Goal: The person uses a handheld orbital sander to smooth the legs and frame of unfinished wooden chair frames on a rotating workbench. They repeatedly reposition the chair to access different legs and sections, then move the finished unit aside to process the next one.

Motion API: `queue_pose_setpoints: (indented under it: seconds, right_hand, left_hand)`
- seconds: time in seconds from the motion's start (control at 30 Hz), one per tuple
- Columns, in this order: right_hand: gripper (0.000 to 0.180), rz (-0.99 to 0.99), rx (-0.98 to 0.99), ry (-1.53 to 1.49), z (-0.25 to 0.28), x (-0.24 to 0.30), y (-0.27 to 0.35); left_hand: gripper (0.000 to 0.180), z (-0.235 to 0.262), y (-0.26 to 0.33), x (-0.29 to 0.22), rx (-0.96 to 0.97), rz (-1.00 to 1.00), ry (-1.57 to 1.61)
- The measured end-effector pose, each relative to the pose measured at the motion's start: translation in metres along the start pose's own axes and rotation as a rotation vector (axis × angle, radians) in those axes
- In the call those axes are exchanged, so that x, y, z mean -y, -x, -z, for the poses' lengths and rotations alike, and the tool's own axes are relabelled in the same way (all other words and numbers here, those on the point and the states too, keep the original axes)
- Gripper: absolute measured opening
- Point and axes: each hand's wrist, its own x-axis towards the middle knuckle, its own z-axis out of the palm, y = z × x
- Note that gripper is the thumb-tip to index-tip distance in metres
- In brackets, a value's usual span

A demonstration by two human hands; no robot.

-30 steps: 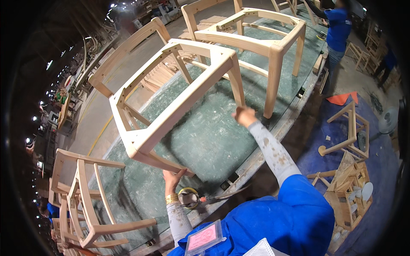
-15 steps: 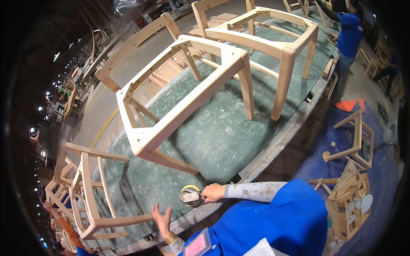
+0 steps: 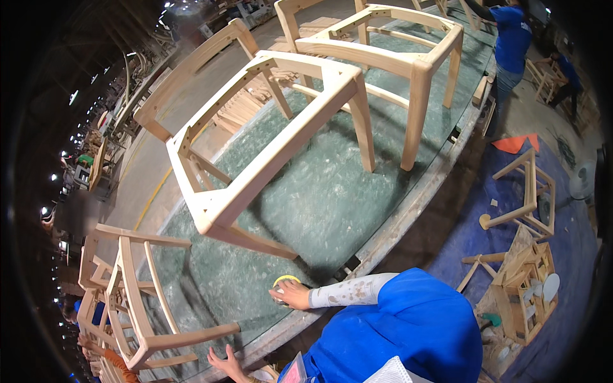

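Note:
My right hand (image 3: 292, 295) is wrapped over the top of a small round sander (image 3: 287, 279), whose yellow rim shows beyond the fingers. The sander rests on the green-covered worktable (image 3: 332, 217) close to its near edge. My left hand (image 3: 227, 365) is empty, fingers spread, just off the table edge by the leg of a wooden chair frame (image 3: 135, 287) tipped over at the left. Ahead of both hands stands a bare wooden chair frame without a seat (image 3: 281, 151). Behind it to the right is a second similar chair frame (image 3: 418, 115).
A co-worker in a blue shirt (image 3: 512, 41) stands along the table at the far right. Another person's orange sleeve (image 3: 115, 365) shows at the lower left. On the right floor are a small wooden frame (image 3: 531, 185), an orange cloth (image 3: 514, 143) and a wooden crate (image 3: 544, 255).
My right hand has moved from the sander's side to over its top. My left hand has dropped lower and leftward, still open. The whole view has shifted slightly.

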Motion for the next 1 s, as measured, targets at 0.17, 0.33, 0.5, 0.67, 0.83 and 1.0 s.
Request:
queue_pose_setpoints:
  seconds: [0.17,0.33,0.5,0.67,0.83,1.0]
  right_hand:
    - [0.041,0.008,-0.021,0.068,-0.008,0.004,-0.014]
    - [0.075,-0.122,-0.02,0.172,0.024,0.001,0.017]
    - [0.078,-0.258,-0.037,0.142,0.025,0.0,0.018]
    - [0.075,-0.391,-0.039,0.086,0.038,-0.002,0.035]
    - [0.072,-0.702,-0.227,-0.036,0.113,-0.02,0.138]
    - [0.072,-0.964,-0.395,-0.098,0.218,-0.079,0.258]
  left_hand:
    - [0.076,0.011,0.013,0.011,-0.018,-0.007,-0.018]
    - [0.078,0.021,-0.001,-0.013,-0.058,0.029,0.113]
    - [0.063,0.021,-0.013,-0.013,0.036,-0.051,0.228]
    - [0.044,-0.003,0.014,-0.016,0.545,-0.081,0.337]
    - [0.038,-0.032,0.019,-0.102,0.865,-0.264,0.415]
    - [0.031,-0.053,0.051,-0.211,0.937,-0.302,0.568]
